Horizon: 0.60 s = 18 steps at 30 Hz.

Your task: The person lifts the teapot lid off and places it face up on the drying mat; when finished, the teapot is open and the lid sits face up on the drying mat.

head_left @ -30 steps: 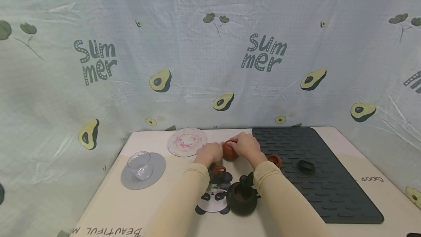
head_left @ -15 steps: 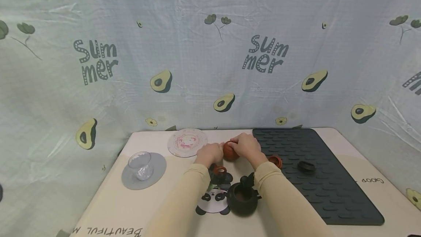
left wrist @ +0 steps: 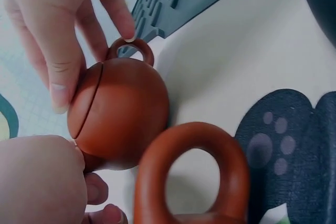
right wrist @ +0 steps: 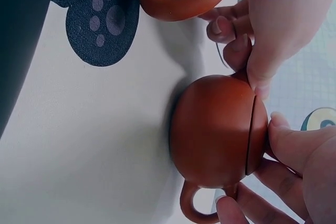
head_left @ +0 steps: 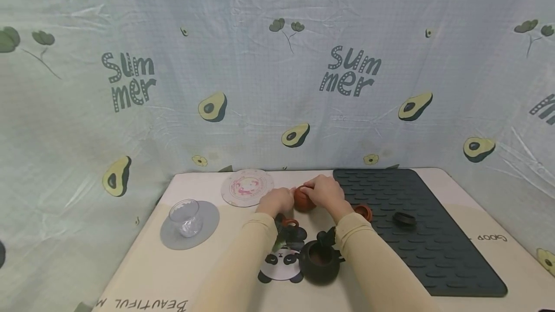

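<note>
A small round red clay teapot stands on the table between both hands. Its lid sits on top, a thin seam showing below. With thumb and fingers my right hand pinches the lid; one fingertip is at the teapot's loop handle. On the opposite side my left hand holds the teapot by the spout, its thumb touching near the lid seam. Close in front of the left hand shows the ring handle of a second red clay piece, mostly hidden in the head view.
Nearer the body stands a black lidless teapot beside a panda mat. On the right lies a dark ridged mat with a black lid and a small red clay piece. A glass cup stands on a grey coaster.
</note>
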Tool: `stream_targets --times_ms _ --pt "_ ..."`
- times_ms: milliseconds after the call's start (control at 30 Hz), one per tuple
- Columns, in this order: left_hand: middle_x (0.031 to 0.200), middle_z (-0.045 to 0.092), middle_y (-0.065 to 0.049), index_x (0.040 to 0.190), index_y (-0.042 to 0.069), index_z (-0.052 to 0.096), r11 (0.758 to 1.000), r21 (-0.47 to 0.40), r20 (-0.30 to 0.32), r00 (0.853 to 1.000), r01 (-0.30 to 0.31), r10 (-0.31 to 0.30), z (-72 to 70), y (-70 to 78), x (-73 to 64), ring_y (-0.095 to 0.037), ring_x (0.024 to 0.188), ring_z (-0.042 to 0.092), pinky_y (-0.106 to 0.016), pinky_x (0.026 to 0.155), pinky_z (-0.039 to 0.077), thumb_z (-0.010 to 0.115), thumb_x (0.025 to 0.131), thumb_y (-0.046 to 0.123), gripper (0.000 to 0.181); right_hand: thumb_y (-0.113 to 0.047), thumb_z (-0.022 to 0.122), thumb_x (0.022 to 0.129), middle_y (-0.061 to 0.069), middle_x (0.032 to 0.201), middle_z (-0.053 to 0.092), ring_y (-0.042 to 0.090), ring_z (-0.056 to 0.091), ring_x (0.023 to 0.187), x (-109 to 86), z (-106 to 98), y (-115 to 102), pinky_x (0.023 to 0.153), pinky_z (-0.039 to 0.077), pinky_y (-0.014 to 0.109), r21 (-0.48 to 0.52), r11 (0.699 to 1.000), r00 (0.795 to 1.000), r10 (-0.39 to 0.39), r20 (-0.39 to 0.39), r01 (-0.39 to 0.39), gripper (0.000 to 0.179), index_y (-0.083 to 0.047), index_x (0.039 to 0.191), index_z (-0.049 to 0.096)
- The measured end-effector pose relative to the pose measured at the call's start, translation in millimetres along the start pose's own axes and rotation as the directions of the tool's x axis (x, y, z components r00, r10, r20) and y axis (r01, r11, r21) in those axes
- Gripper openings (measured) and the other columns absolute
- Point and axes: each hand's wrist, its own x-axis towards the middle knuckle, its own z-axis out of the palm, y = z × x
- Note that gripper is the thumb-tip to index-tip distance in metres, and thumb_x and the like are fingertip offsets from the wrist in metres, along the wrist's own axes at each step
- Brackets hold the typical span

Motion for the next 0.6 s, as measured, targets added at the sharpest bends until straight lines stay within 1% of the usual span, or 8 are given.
stream_targets --times_ms 100,267,333,400,467,567,600 --pt "0.090 0.062 -0.010 0.100 0.008 0.067 1.000 -0.017 0.019 1.000 0.001 -0.001 -1.7 -0.8 -1.0 -0.028 0.086 0.059 -0.044 0.077 0.048 0.030 0.112 0.044 0.053 -0.040 0.073 0.096 0.006 0.120 0.073 0.028 0.067 0.094 0.1 0.2 -0.2 0.074 0.053 0.043 0.002 1.000 1.000 -0.008 0.001 0.008 0.033 -0.025 0.125 0.075" --pt "0.092 0.063 -0.010 0.104 0.007 0.068 0.999 -0.040 0.022 1.000 0.012 -0.011 -2.1 -0.9 -1.2 -0.029 0.088 0.059 -0.044 0.078 0.047 0.030 0.111 0.045 0.054 -0.039 0.074 0.096 0.004 0.115 0.074 0.022 0.062 0.082 0.1 0.7 -0.6 0.066 0.050 0.037 0.017 1.000 1.000 -0.002 0.000 0.002 0.030 -0.024 0.121 0.077" --pt "0.096 0.065 -0.011 0.106 0.006 0.070 0.999 -0.045 0.016 1.000 0.013 -0.013 -2.0 -0.6 -0.7 -0.029 0.090 0.059 -0.045 0.080 0.047 0.031 0.111 0.045 0.055 -0.039 0.074 0.095 0.004 0.115 0.074 0.022 0.060 0.078 -0.3 0.8 -0.6 0.063 0.047 0.035 0.018 1.000 1.000 0.002 -0.002 -0.001 0.029 -0.024 0.120 0.078" --pt "0.102 0.067 -0.013 0.109 0.004 0.071 0.999 -0.049 0.012 1.000 0.011 -0.010 -1.5 0.2 0.2 -0.030 0.092 0.060 -0.046 0.082 0.047 0.031 0.111 0.045 0.057 -0.038 0.074 0.096 0.004 0.115 0.074 0.021 0.060 0.077 -0.3 1.0 0.3 0.063 0.047 0.035 0.015 1.000 1.000 0.001 -0.004 0.000 0.029 -0.024 0.121 0.078" --pt "0.107 0.068 -0.013 0.111 0.003 0.071 0.999 -0.036 0.016 1.000 -0.010 0.010 -1.0 0.9 2.2 -0.030 0.095 0.061 -0.046 0.085 0.048 0.031 0.112 0.043 0.057 -0.038 0.074 0.096 0.004 0.116 0.074 0.022 0.062 0.080 -0.2 1.1 1.5 0.064 0.049 0.036 0.010 1.000 1.000 -0.004 -0.007 0.004 0.029 -0.025 0.121 0.077" --pt "0.105 0.067 -0.013 0.109 0.000 0.072 0.998 -0.020 0.027 0.998 -0.063 0.063 -0.9 0.1 6.0 -0.029 0.093 0.061 -0.043 0.085 0.049 0.029 0.113 0.038 0.057 -0.039 0.073 0.096 0.005 0.117 0.073 0.024 0.066 0.088 0.7 1.2 3.1 0.070 0.052 0.040 0.003 1.000 1.000 -0.013 -0.010 0.013 0.030 -0.025 0.122 0.077" --pt "0.102 0.067 -0.013 0.116 -0.001 0.070 0.994 0.025 0.044 0.994 -0.106 0.104 -1.4 -0.7 8.0 -0.027 0.091 0.061 -0.041 0.083 0.049 0.038 0.111 0.033 0.047 -0.040 0.072 0.096 0.005 0.118 0.073 0.026 0.067 0.091 0.7 1.0 3.3 0.072 0.053 0.042 0.001 1.000 1.000 -0.018 -0.011 0.018 0.031 -0.025 0.123 0.077"
